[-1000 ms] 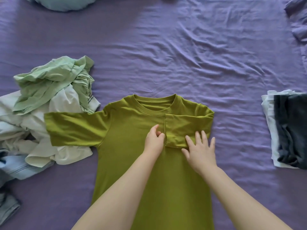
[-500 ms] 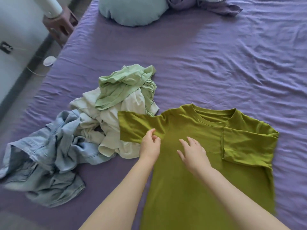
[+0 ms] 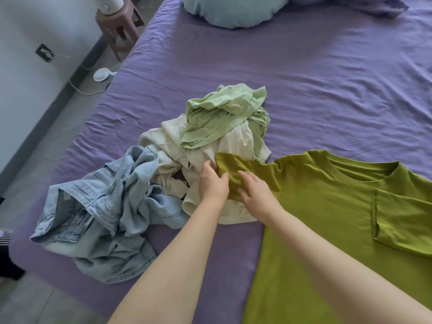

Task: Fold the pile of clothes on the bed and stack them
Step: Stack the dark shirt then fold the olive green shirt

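Two bare forearms reached up from the bottom edge toward the middle of the frame. The left hand (image 3: 214, 183) gripped the end of the olive shirt's (image 3: 327, 218) outstretched sleeve (image 3: 230, 169), thumb on top of the cloth and fingers curled at its edge. The right hand (image 3: 256, 192) lay just beside it on the same sleeve, fingers fairly straight and pressed flat on the fabric. The shirt lay face up across the lower right of the frame on the purple bed (image 3: 327, 90), collar toward the top; its other sleeve (image 3: 402, 220), at the right edge, was already folded in over the chest.

Lower left lay a crumpled pale denim garment (image 3: 98, 218), spread near the bed's edge. Touching it, in the centre, sat the pile: a cream garment (image 3: 187, 164) with a light green one (image 3: 222, 118) bunched on top. The olive sleeve end rested over the cream cloth.

Farther up, at top centre, a pale blue pillow (image 3: 233, 10) lay on the sheet, with rumpled purple bedding (image 3: 374, 5) at the top right. In the upper left, off the bed, stood a reddish stool (image 3: 121, 31) by a white wall (image 3: 23, 54); a small white round device (image 3: 101, 74) with a cord lay on the grey floor (image 3: 46, 148).
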